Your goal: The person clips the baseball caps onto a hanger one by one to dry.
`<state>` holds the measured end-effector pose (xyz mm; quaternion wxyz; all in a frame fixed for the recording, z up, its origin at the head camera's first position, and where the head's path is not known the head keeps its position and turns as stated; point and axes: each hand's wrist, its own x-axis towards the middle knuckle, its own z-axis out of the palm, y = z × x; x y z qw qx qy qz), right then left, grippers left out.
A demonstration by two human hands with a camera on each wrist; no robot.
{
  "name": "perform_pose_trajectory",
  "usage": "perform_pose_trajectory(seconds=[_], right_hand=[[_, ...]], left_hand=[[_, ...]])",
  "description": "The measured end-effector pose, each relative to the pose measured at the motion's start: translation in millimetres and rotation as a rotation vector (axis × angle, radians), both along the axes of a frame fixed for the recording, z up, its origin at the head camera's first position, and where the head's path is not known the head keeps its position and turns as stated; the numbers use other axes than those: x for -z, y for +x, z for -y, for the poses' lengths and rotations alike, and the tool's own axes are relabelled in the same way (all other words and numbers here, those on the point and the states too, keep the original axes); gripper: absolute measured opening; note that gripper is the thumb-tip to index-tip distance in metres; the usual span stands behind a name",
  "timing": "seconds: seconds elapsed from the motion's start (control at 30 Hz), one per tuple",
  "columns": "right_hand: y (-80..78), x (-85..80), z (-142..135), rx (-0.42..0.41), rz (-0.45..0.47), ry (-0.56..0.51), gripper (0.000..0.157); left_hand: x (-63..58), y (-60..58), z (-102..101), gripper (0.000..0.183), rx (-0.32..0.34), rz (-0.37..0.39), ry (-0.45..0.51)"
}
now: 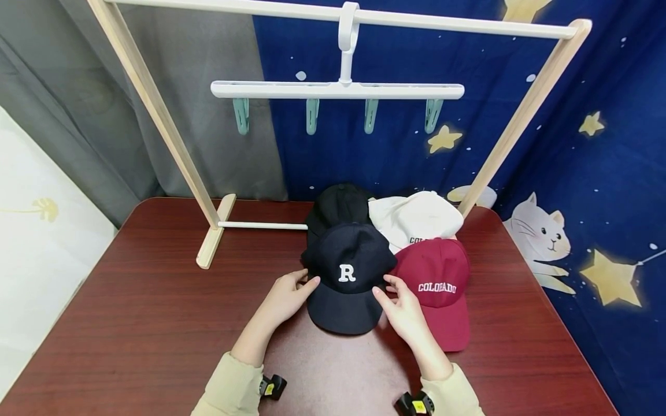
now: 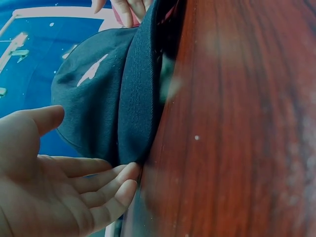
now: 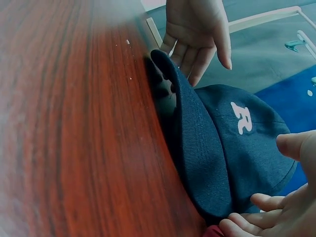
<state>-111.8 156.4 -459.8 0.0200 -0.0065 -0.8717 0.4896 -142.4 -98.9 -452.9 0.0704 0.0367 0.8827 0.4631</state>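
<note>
A navy baseball cap with a white R on its front lies on the table, brim toward me. At its left side is my left hand, whose fingertips touch the brim's edge in the left wrist view while the thumb stands apart from the crown. On the other side, my right hand has its fingers against the cap's edge and its thumb raised near the crown. Right of the navy cap sits a dark red COLORADO cap. Behind lie a black cap and a white cap, both partly covered.
A wooden rack stands over the back of the table. From its top bar hangs a white hanger with several green clips. Grey and starry blue curtains are behind.
</note>
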Motion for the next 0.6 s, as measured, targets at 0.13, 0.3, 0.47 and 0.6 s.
perform_pose_trajectory(seconds=[0.13, 0.3, 0.47, 0.6], right_hand=[[0.7, -0.1, 0.7, 0.002, -0.005, -0.008, 0.046], [0.4, 0.2, 1.9, 0.006, -0.011, -0.016, 0.046], [1.8, -1.4, 3.2, 0.003, -0.016, -0.022, 0.046], [2.7, -3.3, 4.5, -0.003, -0.018, -0.051, 0.047]], left_hand=[[-0.9, 0.4, 0.4, 0.055, -0.001, -0.023, -0.018], [-2.1, 0.4, 0.7, 0.053, -0.01, -0.051, -0.035], [-2.8, 0.3, 1.6, 0.053, -0.019, -0.058, -0.035], [-2.0, 0.4, 2.9, 0.054, -0.023, -0.052, -0.039]])
